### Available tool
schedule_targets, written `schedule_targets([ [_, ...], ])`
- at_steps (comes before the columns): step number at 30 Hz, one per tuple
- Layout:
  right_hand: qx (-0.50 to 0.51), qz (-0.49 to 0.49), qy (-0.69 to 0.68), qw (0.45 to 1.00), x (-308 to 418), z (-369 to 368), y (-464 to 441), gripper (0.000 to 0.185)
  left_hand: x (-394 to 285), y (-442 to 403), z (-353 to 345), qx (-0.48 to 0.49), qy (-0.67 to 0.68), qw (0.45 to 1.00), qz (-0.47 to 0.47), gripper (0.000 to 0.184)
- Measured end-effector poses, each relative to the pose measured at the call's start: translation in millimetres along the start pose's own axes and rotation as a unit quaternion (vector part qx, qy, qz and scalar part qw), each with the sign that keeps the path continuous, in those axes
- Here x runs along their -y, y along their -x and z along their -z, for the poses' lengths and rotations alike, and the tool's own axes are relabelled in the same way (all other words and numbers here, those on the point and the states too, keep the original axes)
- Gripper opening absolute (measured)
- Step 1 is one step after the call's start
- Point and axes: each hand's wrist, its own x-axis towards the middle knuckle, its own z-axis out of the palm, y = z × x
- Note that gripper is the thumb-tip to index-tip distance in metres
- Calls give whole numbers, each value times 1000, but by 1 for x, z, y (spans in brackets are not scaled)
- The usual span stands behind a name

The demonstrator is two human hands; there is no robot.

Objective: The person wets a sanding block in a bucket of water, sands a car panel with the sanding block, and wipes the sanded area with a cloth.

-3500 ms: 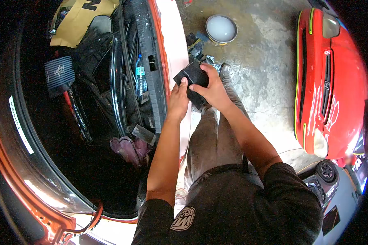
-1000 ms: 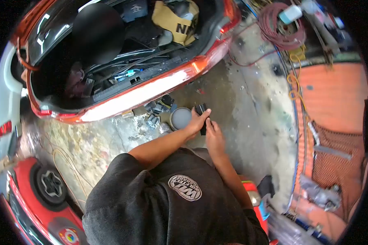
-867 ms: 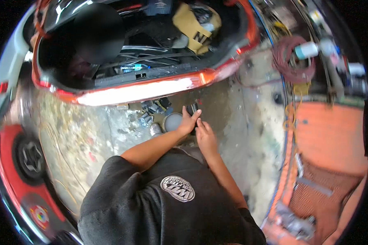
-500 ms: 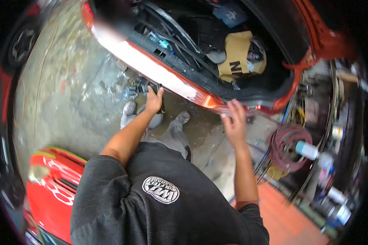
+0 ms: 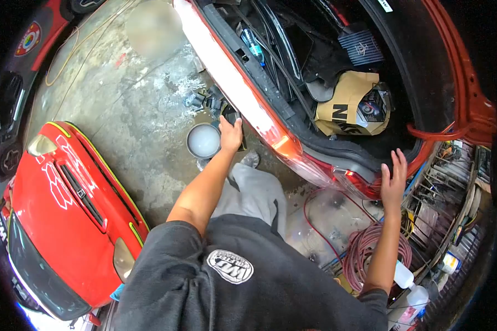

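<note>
My left hand (image 5: 231, 135) holds a dark, flat piece (image 5: 233, 117) between thumb and fingers, beside the white-coated rear bumper (image 5: 226, 66) of an orange car. Part of the piece is hidden by the hand. Just left of that hand, a round bucket (image 5: 189, 144) of cloudy liquid stands on the wet floor. My right hand (image 5: 392, 185) is raised near the car's right rear corner, fingers spread and holding nothing. Whether it touches the car I cannot tell.
The open trunk holds a brown paper bag (image 5: 341, 105), a water bottle (image 5: 252, 46) and dark trim. Dark scraps (image 5: 207, 100) lie near the bumper. A red car front (image 5: 66, 220) is at left. At lower right are a coiled hose (image 5: 359, 256) and a cluttered rack (image 5: 453, 204).
My right hand has let go of the dark piece and moved away to the right, opening its fingers. The left hand still holds the piece. The view has turned, bringing the red car's front to the left.
</note>
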Motion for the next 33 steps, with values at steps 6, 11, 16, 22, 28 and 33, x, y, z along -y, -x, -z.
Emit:
schedule_targets([
  [6,26,81,24,996,-46,19,-14,51,-59,-15,-23,-111,68,987,97,81],
  [11,33,136,-21,990,-91,2,-40,64,-69,-44,-79,-201,70,968,129,79],
  [16,18,125,-102,987,-97,-8,-37,68,-84,-56,-115,-264,17,953,146,75],
  [22,-25,64,-177,982,-122,-9,-20,58,-72,-56,-140,-330,-131,929,108,72],
  [28,17,39,-139,989,-115,-2,-24,62,-65,-49,-148,-358,-82,925,99,73],
  [33,41,77,-105,991,-123,2,-26,68,-64,-83,-145,-396,-113,908,71,70],
])
